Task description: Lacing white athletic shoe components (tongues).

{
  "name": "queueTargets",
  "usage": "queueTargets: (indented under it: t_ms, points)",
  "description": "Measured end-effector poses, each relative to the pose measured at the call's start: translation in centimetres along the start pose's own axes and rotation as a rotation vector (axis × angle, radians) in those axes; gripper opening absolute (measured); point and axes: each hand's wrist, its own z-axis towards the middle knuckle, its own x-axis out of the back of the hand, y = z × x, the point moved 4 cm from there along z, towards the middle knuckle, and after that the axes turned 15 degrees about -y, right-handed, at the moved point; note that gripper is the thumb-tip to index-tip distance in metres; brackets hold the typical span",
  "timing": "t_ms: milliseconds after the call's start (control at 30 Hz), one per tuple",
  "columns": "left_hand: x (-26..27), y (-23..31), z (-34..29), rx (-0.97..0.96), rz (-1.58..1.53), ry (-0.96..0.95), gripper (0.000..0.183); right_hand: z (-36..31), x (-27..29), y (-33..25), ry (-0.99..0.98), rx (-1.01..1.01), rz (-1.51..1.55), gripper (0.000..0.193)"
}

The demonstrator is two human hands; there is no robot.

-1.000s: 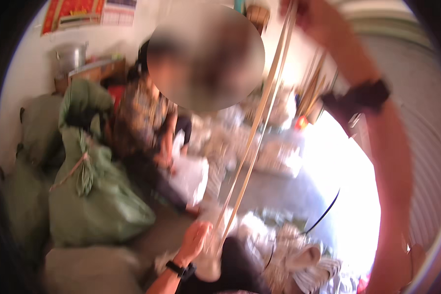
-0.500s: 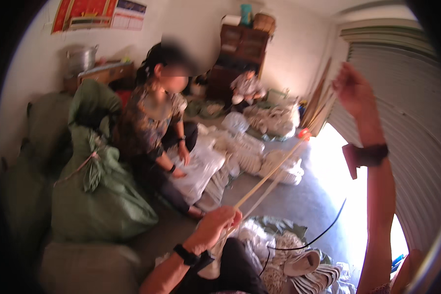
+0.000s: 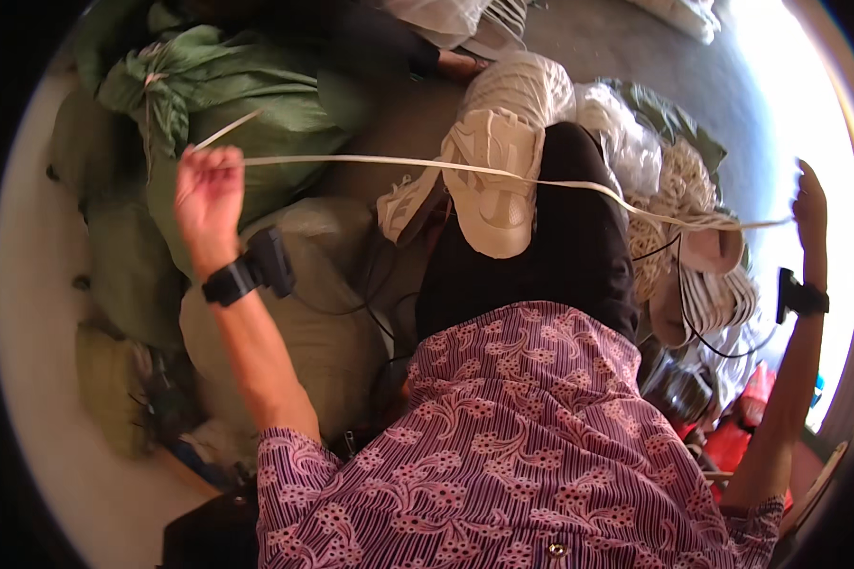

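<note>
A long cream shoelace (image 3: 370,160) stretches across in front of my body, over my lap. My left hand (image 3: 209,194) is closed round it at the left, with a short tip sticking out above the fingers. At the far right, against the bright light, my right hand (image 3: 809,213) is at the lace's other end, apparently pinching it; its fingers show poorly in the glare. Beneath the lace a cream sneaker (image 3: 493,194) rests on my dark-trousered leg, its heel toward me. Left of it lies another cream sneaker (image 3: 408,206), partly hidden.
Beyond my knee lies a stacked row of pale shoes (image 3: 524,83). Bundled cream laces (image 3: 685,175), clear plastic bags (image 3: 626,133) and nested insole-like pieces (image 3: 726,299) are to my right. Green sacks (image 3: 256,95) crowd the left. A black cable (image 3: 707,346) loops at the right.
My view has tipped down to my lap. The lace, earlier slanting up from my low left hand toward the raised right, now runs nearly level between my wide-spread hands.
</note>
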Motion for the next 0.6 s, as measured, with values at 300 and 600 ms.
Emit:
queueTargets:
  t_ms: [300,600]
  points:
    - [0.3,16.7,-8.6,-0.241,0.395,0.292,0.019,-3.7,-32.8,-21.1,-0.376,0.653,-0.186,0.016]
    - [0.7,26.3,-15.1,-0.505,0.509,0.597,0.012,-4.5,-34.0,-22.7,-0.331,0.649,-0.338,0.017]
